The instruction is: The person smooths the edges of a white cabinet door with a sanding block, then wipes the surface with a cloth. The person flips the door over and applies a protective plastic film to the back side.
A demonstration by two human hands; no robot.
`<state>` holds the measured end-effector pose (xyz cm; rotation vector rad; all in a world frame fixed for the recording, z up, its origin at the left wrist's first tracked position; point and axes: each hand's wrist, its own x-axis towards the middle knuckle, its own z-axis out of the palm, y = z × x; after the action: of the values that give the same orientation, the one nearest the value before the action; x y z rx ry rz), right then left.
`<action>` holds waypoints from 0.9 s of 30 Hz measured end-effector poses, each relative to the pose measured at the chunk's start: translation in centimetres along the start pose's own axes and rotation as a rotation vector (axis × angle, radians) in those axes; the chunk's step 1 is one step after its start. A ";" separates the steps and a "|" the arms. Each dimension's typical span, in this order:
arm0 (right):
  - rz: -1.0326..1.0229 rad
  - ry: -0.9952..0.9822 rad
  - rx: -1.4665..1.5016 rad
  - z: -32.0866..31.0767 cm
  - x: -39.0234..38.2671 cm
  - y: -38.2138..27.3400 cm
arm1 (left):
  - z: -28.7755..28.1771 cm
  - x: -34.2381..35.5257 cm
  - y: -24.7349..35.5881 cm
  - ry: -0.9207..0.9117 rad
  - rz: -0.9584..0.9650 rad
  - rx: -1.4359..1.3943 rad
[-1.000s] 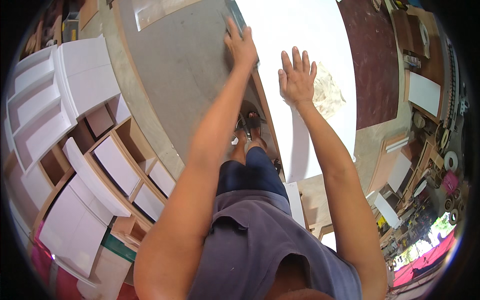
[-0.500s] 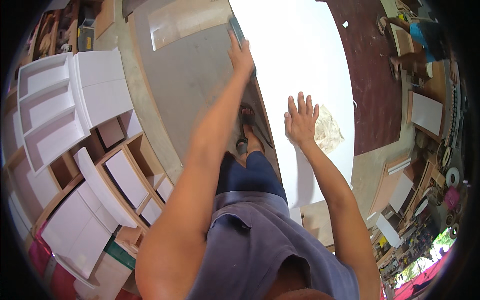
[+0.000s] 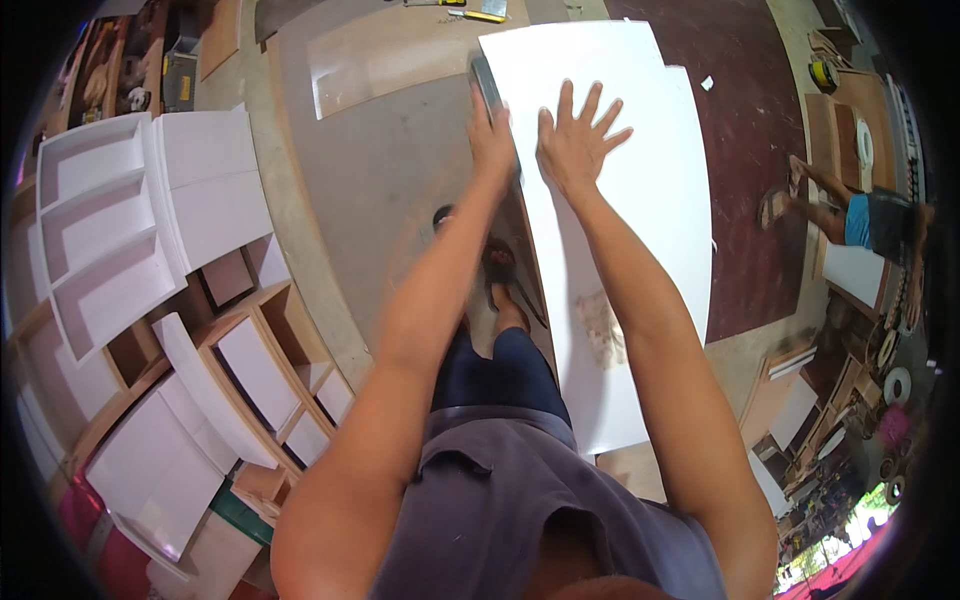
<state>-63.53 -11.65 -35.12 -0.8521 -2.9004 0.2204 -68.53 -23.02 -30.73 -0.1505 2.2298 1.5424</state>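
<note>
Long white panel (image 3: 665, 180) is lying before me, carrying a crumpled, stained cloth (image 3: 600, 325), part hidden by my forearm. My right hand (image 3: 572, 160) is resting on it too, palm down, fingers spreading. Floor (image 3: 765, 345): pale concrete showing, dark red sheet (image 3: 745, 220) lying right of the panel, small white scrap (image 3: 707, 83) sitting on that. Grey sheet (image 3: 380, 170) is spreading left, I'm standing there in sandals (image 3: 498, 262); pale glossy sheet (image 3: 390, 65) is lying over its far part. Yellow-handled tool (image 3: 487, 16) is lying beyond.

Wht panel (image 3: 640, 200) flat; dk block (image 3: 486, 80) against its L edge.
</note>
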 end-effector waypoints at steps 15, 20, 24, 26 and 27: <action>0.036 -0.182 -0.041 -1.9 1.7 -0.5 | 1.6 5.5 -1.9 -0.030 0.006 0.019; 0.047 -0.199 -0.051 -1.7 1.7 -0.2 | 1.6 5.1 1.2 -0.037 -0.028 0.089; 0.015 -0.202 -0.039 -2.1 1.7 -1.1 | -1.7 22.3 6.8 -0.209 0.023 0.178; 0.029 -0.197 -0.043 -2.1 2.5 -0.8 | -0.5 17.6 5.9 -0.104 -0.067 0.020; 0.039 -0.199 -0.043 -2.0 2.3 -0.7 | 0.1 13.5 4.6 -0.053 -0.112 -0.053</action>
<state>-65.55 -10.74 -32.85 -0.9459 -3.0840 0.2605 -82.18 -19.23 -32.15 -0.2429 2.1047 1.5281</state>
